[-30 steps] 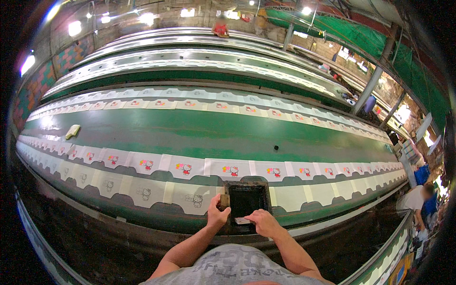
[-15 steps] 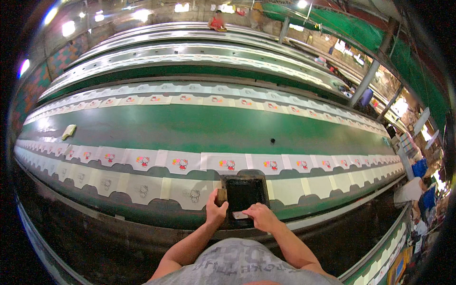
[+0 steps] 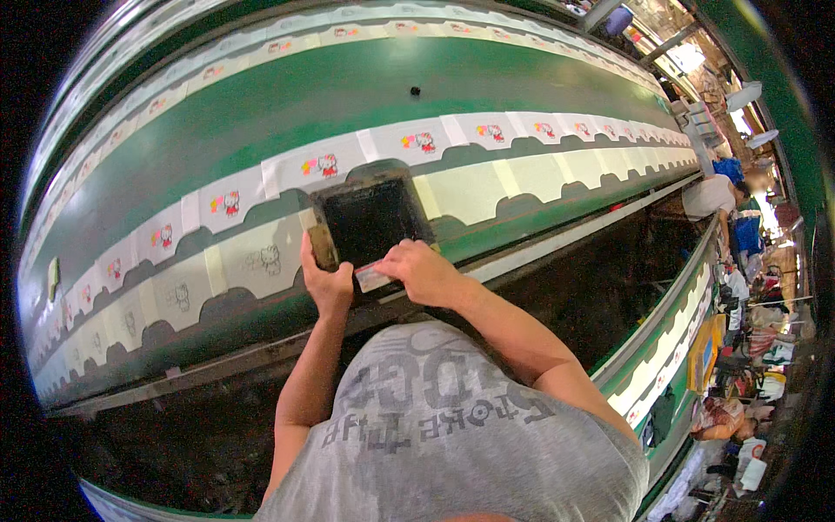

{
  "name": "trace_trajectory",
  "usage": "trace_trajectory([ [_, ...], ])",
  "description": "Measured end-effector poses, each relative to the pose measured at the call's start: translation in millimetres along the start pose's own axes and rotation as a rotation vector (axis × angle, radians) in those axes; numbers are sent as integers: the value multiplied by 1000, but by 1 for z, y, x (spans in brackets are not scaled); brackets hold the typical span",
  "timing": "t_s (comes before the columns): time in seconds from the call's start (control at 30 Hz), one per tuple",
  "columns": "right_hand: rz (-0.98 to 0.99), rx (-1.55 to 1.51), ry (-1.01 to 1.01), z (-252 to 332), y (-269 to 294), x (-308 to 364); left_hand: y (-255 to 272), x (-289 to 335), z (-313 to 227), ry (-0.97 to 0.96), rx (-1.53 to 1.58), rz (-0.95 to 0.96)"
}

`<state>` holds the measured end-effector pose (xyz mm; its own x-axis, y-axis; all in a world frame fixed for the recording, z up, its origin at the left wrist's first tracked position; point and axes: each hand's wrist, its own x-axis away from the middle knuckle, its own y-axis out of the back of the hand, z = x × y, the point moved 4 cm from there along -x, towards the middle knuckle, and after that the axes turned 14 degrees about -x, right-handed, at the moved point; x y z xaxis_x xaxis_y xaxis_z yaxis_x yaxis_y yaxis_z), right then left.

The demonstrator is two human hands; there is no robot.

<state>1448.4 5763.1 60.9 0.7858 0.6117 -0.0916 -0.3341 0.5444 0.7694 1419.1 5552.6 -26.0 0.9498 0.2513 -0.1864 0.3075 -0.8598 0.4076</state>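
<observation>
A dark screen-printing frame point(image 3: 420, 207) with black mesh lies on the near strip of pale fabric pieces. My left hand point(image 3: 329, 287) is wrapped round the wooden block point(image 3: 323, 247) at its left side. In my right hand point(image 3: 426, 271) is a small pale, flat squeegee-like piece point(image 3: 372, 277), pinched at the frame's near edge. Left of the frame, a fabric piece point(image 3: 248, 261) bears a black-outlined cartoon cat. Beyond it, a row of white fabric pieces point(image 3: 287, 170) carries coloured cat prints in red, pink and yellow.
The long green printing table point(image 3: 287, 96) stretches across the view, with a small black object point(image 3: 415, 91) on it. A yellowish scrap point(image 3: 54, 277) lies at far left. Another person point(image 3: 709, 198) is at right, near another green table point(image 3: 609, 374) and cluttered goods point(image 3: 748, 348).
My view has tilted down and turned to the right, so the table appears slanted. Both hands keep their holds on the frame and the pale piece.
</observation>
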Motion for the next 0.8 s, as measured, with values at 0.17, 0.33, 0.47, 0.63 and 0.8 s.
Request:
trace_trajectory([
  [0.17, -76, -66, 1, -14, 17, 11, 0, -1, -23, 19, 54, -48],
  [0.33, -304, -98, 21, -49, 45, 67, -46, 18, -52, -152, -90, -119],
  [0.47, -349, -51, 4, -93, 79, 121, -118, 34, -87, -126, -46, -95],
  [0.63, -312, -93, 1, -142, 118, 166, -191, 50, -99, -99, -15, -127],
  [0.8, -291, -152, 83, -157, 144, 178, -216, 56, -115, 75, 241, -45],
])
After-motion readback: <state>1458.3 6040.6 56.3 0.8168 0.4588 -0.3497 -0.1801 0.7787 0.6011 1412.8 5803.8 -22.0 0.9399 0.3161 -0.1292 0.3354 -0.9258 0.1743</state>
